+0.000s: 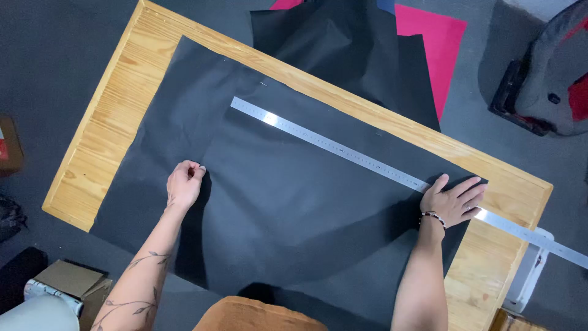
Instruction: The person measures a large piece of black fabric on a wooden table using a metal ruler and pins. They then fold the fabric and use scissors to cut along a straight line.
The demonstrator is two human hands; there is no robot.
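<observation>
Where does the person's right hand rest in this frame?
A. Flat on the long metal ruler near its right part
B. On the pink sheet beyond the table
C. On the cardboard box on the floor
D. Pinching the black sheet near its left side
A: the right hand lies flat with fingers spread, pressing the metal ruler onto the black sheet, while the left hand is closed on that sheet further left.

The room is evenly lit from above, a little dim. The steel ruler (343,150) shows a small white glare near its far end. Soft shadows lie under both forearms on the black sheet (275,208). The focus is sharp, and edges bend slightly.
</observation>
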